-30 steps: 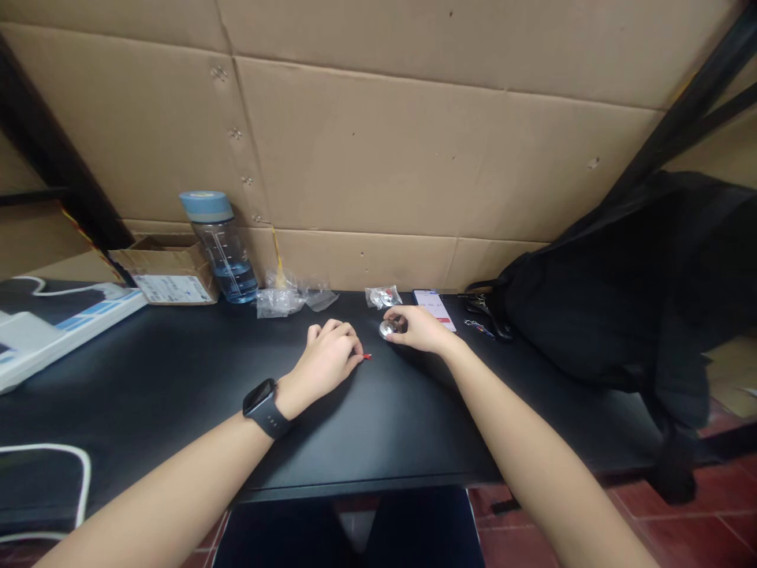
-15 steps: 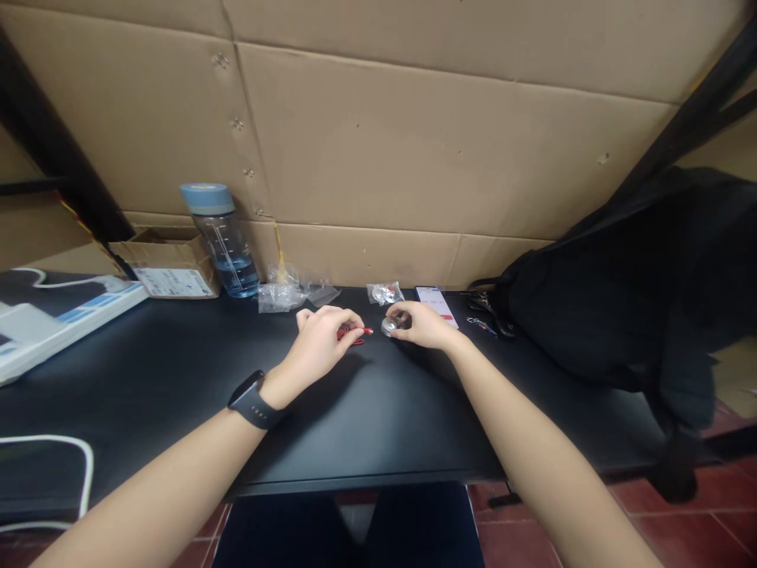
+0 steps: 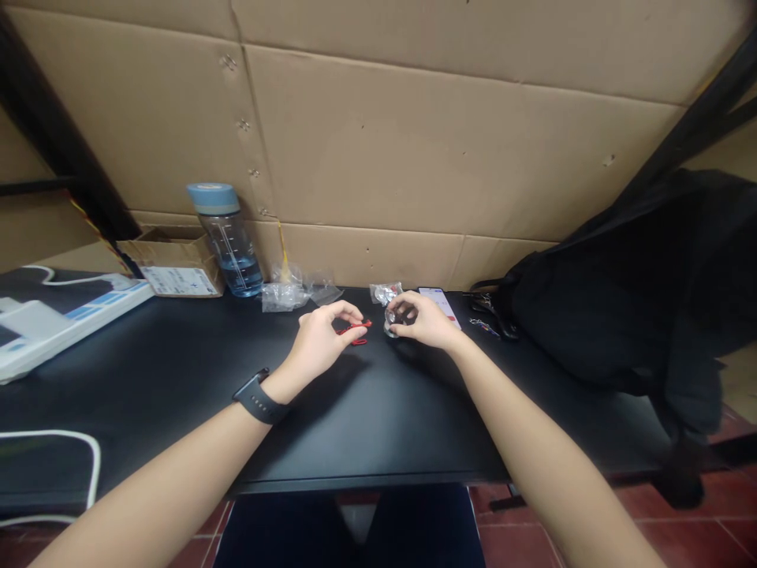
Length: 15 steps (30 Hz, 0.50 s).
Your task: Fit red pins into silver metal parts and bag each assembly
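My left hand [image 3: 322,333], with a black watch on its wrist, curls its fingers and thumb around a thin red cord [image 3: 355,341]. Part of the cord is hidden by the fingers, and a loop of it shows by the thumb. To the right, the thumb and fingers of my right hand [image 3: 426,319] are closed on a small round silvery thing [image 3: 390,319]. It is tilted, and its far side is covered by the fingers. The two hands are a short way apart over the black table.
Behind the hands lie a small clear packet [image 3: 385,293], a phone [image 3: 438,303] and crumpled plastic bags [image 3: 286,295]. A bottle [image 3: 229,244] and a cardboard box [image 3: 171,260] stand left, beside a power strip [image 3: 76,322]. A keychain [image 3: 485,326] and black bag [image 3: 620,292] are right.
My right hand has tipped the round silvery thing more upright. The left fingers have shifted on the red cord, and the gap between thumb and fingers looks wider. The view has moved slightly.
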Tool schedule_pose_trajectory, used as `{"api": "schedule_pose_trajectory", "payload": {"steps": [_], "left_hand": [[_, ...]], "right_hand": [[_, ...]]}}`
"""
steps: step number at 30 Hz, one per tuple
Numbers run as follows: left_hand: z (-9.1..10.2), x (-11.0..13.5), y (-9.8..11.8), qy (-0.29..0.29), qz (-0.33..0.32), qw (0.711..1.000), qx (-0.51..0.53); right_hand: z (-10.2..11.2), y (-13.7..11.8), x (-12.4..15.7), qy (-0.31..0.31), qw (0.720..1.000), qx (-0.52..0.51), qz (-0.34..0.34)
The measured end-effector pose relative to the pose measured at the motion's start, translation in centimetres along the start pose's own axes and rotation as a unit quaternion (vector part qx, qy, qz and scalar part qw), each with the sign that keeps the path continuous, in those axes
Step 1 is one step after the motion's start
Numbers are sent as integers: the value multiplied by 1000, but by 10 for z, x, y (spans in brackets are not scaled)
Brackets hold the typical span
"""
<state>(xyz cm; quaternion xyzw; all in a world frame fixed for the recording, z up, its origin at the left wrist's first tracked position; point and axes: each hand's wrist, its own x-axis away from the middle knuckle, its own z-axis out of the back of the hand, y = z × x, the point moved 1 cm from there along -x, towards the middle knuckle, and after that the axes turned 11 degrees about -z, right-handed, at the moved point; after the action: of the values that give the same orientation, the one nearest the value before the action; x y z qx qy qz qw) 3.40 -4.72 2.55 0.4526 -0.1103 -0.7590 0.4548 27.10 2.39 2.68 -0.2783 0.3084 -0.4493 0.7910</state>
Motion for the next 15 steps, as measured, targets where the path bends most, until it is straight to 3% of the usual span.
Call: {"api": "schedule_pose_trajectory", "payload": {"steps": [7,15], "left_hand": [[-1,-1,-4,8,39,990,134],[-2,-2,6,45,60,965,250]], "right_hand": [[-12,-32,11,-26,953,-302,14],[-27,-46,18,-46,916,-398,12]]}}
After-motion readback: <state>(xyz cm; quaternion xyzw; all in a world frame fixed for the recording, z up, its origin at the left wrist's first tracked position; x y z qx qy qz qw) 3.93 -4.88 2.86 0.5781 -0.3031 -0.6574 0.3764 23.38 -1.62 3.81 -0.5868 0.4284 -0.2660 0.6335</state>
